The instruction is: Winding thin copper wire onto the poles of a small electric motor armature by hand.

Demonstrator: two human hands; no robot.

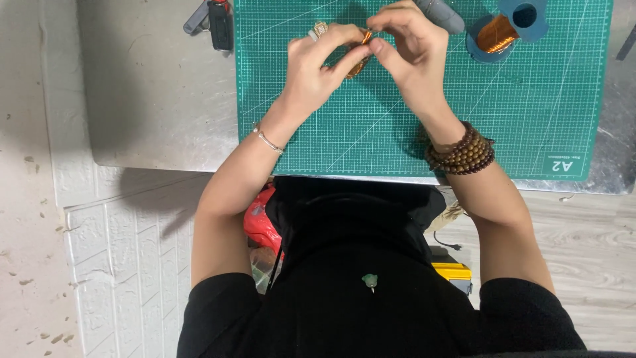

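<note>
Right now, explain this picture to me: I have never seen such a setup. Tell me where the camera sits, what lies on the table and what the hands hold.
There is one picture, from a camera worn on the person's head, looking down. No machine: two bare hands. The left hand and right hand meet over a green cutting mat on a grey table. Together they pinch a small coil of copper-coloured wire. A blue spool of the same wire lies on the mat's far right. A grey tool lies beside it, and dark tools sit off the mat, far left.

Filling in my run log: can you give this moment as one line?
left hand: holds copper coil | right hand: pinches coil | surface: green cutting mat | nearby: copper wire spool
</note>
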